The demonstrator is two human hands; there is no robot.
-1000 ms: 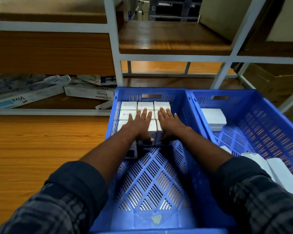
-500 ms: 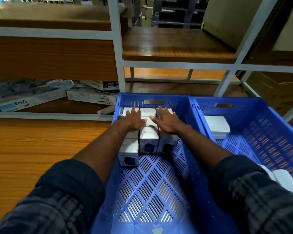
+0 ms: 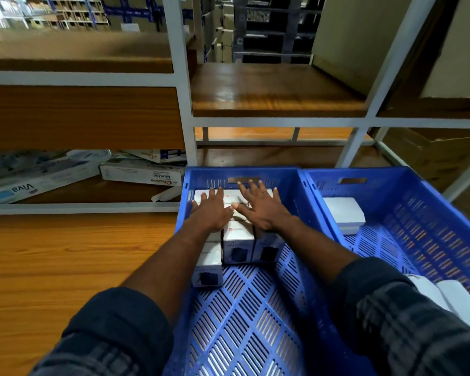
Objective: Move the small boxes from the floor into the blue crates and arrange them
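Pressing flat atop the small boxes [image 3: 238, 235] packed against the far wall of the blue crate [image 3: 291, 183], left hand [image 3: 210, 211] and right hand [image 3: 261, 211] are spread, gripping nothing; the jutting box [image 3: 207, 263] lies nearest the left hand.

A white metal rack [image 3: 180, 104] crossed the upper frame, carrying wooden shelf boards [image 3: 269, 90]. At middle left, on its lowest shelf, lay a long carton marked Viva [image 3: 25, 183] beside a flat carton marked Choice [image 3: 144, 173]. Wood-grain floor [image 3: 52, 267] filled the lower left; a brown cardboard box [image 3: 432, 153] sat at middle right.
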